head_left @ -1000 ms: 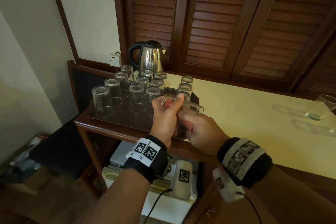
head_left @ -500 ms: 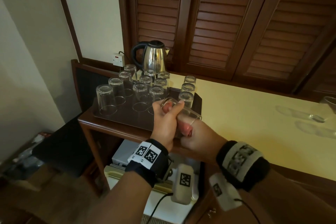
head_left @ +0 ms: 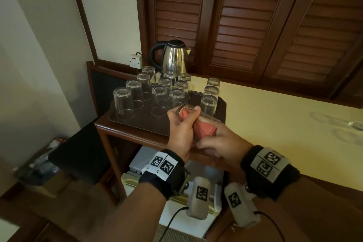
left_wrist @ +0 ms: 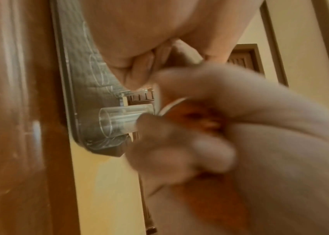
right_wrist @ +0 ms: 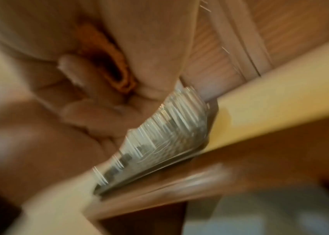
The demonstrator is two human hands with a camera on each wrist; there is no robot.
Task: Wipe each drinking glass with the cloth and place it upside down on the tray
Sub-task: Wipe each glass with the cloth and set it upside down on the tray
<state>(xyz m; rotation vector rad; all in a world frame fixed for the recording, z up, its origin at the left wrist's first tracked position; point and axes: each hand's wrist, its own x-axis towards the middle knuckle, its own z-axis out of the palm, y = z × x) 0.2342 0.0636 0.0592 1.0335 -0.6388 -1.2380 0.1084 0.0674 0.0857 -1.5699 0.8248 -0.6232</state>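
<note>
The left hand [head_left: 179, 129] is wrapped around a clear cylindrical drinking glass [head_left: 198, 117], thumb over its upper side and fingers curled beneath. The glass lies nearly on its side in the air over the front right part of the tray, its long axis running from upper left, where one end shows as a bright ring beside the thumb, down to the right toward the other hand. Which end is the mouth cannot be told for sure. A pink folded cloth [head_left: 204, 128] fills the inside of the glass and bunches out at the lower right end, where the right hand [head_left: 220, 143] pinches it with curled fingers. In the right wrist view the cloth [right_wrist: 117, 70] sits squeezed between thumb and fingers.

The dark rectangular tray [head_left: 137, 124] rests on the wooden tabletop [head_left: 125, 133] and carries many clear glasses standing upside down [head_left: 122, 102] in rows. Behind the tray stands a stainless steel kettle with a black handle [head_left: 172, 57]. To the right stretches a pale yellow counter surface [head_left: 275, 124], with blurred glassware [head_left: 353, 124] at its far right edge.
</note>
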